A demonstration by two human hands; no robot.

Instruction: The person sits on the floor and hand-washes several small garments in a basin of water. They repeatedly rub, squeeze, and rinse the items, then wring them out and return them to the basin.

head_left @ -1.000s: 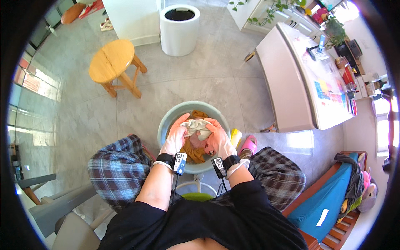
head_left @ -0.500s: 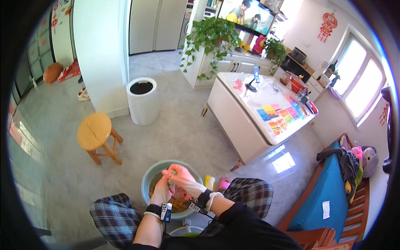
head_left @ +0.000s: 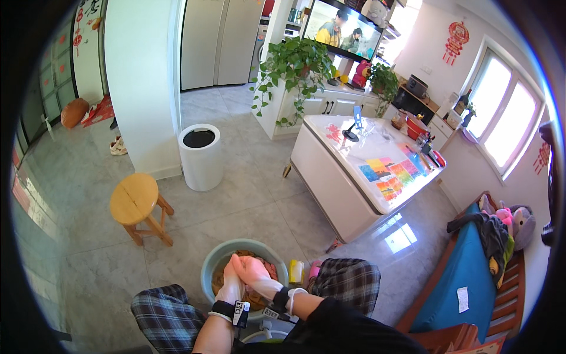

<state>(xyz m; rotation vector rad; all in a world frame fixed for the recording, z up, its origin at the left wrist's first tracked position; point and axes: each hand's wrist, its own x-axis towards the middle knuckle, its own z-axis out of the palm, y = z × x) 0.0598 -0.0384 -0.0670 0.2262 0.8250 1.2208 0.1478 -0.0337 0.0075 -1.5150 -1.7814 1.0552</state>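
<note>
A pale blue-green basin [head_left: 210,261] stands on the floor between my knees, holding orange-brown and pinkish cloth [head_left: 270,270]. My right hand [head_left: 253,272] is closed over the cloth, its fingers folded toward the left. Pressed against it, my left hand [head_left: 232,282] is also closed. What lies between the palms is hidden. Whitish, thin glove-like material shows around both lower hands. Each wrist carries a black band, the left one with a small box-shaped device [head_left: 240,314].
Right of the basin lie a yellow-and-white packet [head_left: 296,271] and a pink slipper [head_left: 315,270]. A wooden stool [head_left: 134,199] and a white bin [head_left: 200,162] stand farther left. A white table [head_left: 330,177] is ahead, a blue-cushioned bench [head_left: 454,283] on the right.
My hands have come closer together, the right one turning from a raised fist to lie flatter against the left. The whole scene sits slightly lower in the picture.
</note>
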